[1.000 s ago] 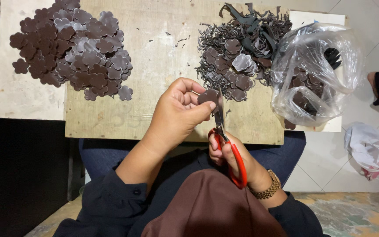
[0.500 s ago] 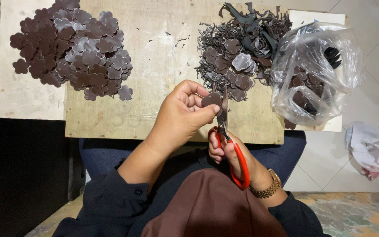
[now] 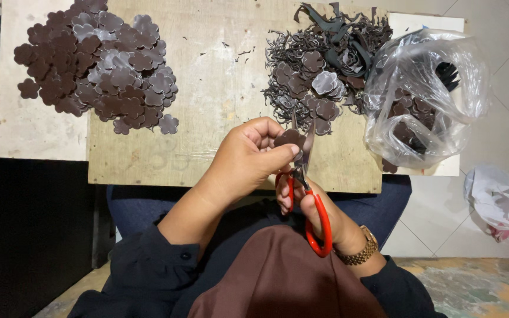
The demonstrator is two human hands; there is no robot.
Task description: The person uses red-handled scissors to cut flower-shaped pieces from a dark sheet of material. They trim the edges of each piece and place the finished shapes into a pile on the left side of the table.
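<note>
Turned slightly since before: dark flower-shaped piece (image 3: pixel 290 139), pinched in left hand (image 3: pixel 248 159) grip above desk (image 3: pixel 219 112) near edge. Right hand (image 3: pixel 313 209) closed around red scissors (image 3: pixel 307 194), blades partly hidden behind piece. Bare wood between cut flower pile (image 3: pixel 101 65) and scrap heap (image 3: pixel 325 65). Plastic bag (image 3: pixel 425 94) overhanging right edge, contents murky.

Single view only, worn on the head, looking almost straight down over the lap. Close on the hands, left hand (image 3: pixel 244 158) and right hand (image 3: pixel 316 213), at lower centre. Facing forward across the wooden bench (image 3: pixel 219 94), filling the upper frame, tiled floor (image 3: pixel 502 118) at right. No second view sharing anything.
</note>
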